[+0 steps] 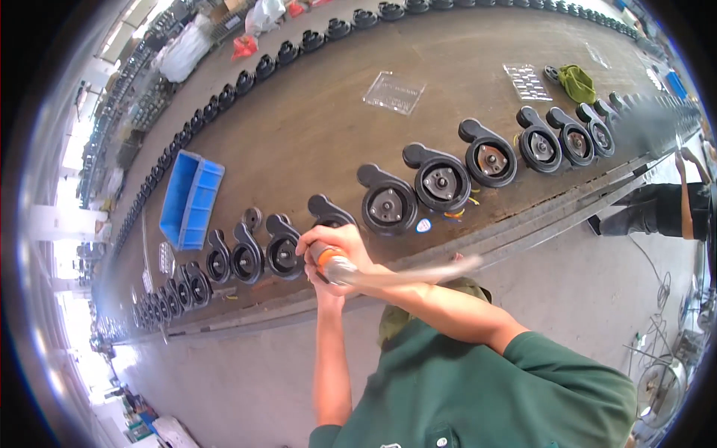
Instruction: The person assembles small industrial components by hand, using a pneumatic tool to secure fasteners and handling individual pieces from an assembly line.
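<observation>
My right hand (342, 240) is wrapped round a power screwdriver (328, 260) with an orange band and a silver end. From that end a blurred, pale hose (418, 278) trails off over my right forearm. Below it, my left hand (326, 287) is close against the right hand and the tool, its fingers mostly hidden. Both hands are at the table's near edge, in front of a black snail-shaped blower housing (323, 207) whose lower part they cover. Beside it on the left stands another blower housing (284, 250), and on the right one with a round metal plate (388, 207).
Similar housings line the brown table's (299, 142) near edge both ways, and a curved row runs along its far side. A blue bin (190, 198) stands at the left. Clear plastic sheets (394, 92) and a green cloth (576, 84) lie farther back. Another person (672, 205) stands at the right.
</observation>
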Demonstrator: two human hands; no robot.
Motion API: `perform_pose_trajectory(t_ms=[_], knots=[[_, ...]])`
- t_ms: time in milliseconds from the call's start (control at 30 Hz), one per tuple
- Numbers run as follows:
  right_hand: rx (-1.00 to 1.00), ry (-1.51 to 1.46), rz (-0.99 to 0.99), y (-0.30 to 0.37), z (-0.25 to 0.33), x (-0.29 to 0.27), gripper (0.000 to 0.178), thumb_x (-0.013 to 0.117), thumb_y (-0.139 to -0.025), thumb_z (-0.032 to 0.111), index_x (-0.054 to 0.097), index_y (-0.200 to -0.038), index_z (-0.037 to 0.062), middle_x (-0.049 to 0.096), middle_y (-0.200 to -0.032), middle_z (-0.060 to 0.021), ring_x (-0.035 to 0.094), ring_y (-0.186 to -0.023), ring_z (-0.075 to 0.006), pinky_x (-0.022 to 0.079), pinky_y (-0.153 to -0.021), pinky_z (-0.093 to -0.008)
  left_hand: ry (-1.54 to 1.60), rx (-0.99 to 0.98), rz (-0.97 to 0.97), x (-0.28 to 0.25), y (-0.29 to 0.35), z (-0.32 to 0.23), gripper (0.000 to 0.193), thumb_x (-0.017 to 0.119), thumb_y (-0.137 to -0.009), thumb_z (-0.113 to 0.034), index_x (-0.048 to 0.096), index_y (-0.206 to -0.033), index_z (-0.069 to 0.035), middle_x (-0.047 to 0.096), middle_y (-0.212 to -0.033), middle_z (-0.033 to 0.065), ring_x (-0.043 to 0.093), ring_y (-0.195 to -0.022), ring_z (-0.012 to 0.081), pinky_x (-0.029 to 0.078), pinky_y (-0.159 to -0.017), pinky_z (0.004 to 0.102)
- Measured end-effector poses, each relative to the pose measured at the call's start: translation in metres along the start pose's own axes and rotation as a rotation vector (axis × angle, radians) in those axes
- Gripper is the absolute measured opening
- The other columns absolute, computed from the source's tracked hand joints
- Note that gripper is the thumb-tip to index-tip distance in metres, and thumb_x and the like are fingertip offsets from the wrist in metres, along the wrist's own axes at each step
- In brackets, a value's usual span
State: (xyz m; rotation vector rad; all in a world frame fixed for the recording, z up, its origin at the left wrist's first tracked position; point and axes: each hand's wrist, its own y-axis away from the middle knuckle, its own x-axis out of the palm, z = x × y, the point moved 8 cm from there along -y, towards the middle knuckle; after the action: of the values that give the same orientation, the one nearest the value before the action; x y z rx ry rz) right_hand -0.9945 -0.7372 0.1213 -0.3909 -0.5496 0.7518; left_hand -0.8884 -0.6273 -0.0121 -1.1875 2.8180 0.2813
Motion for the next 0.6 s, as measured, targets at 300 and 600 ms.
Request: perform_pose_trajectory(t_ms=[300,600], knots=[[0.206,0.139,-0.416,0.042,0.033,-0.158,0.030,0.069,-0.090,0.005,0.062,-0.119,-0.0002,0.066,-0.084,-0.0012,0.062,-0.076,-0.0097,0.051,-0.070,-0.0248,-1.046,0.527,0.071,0.121,0.009,-0.077,0.047,0.067,-0.099,-0.032,0.072,-0.121,0.009,0.051,-0.153,0.0285,0.045,-0.142,0.0476,0.038,-0.118,0.0540],[0.211,0.097,-0.600,0.060,0.046,-0.198,0.031,0.060,-0.092,0.001,0.056,-0.122,-0.0058,0.057,-0.077,-0.0051,0.054,-0.068,-0.0138,0.051,-0.071,-0.0336,-1.160,0.599,0.235,0.137,-0.018,-0.079,0.051,0.066,-0.099,-0.035,0.070,-0.129,0.007,0.037,-0.164,0.0283,0.030,-0.152,0.0503,0.028,-0.124,0.0576]])
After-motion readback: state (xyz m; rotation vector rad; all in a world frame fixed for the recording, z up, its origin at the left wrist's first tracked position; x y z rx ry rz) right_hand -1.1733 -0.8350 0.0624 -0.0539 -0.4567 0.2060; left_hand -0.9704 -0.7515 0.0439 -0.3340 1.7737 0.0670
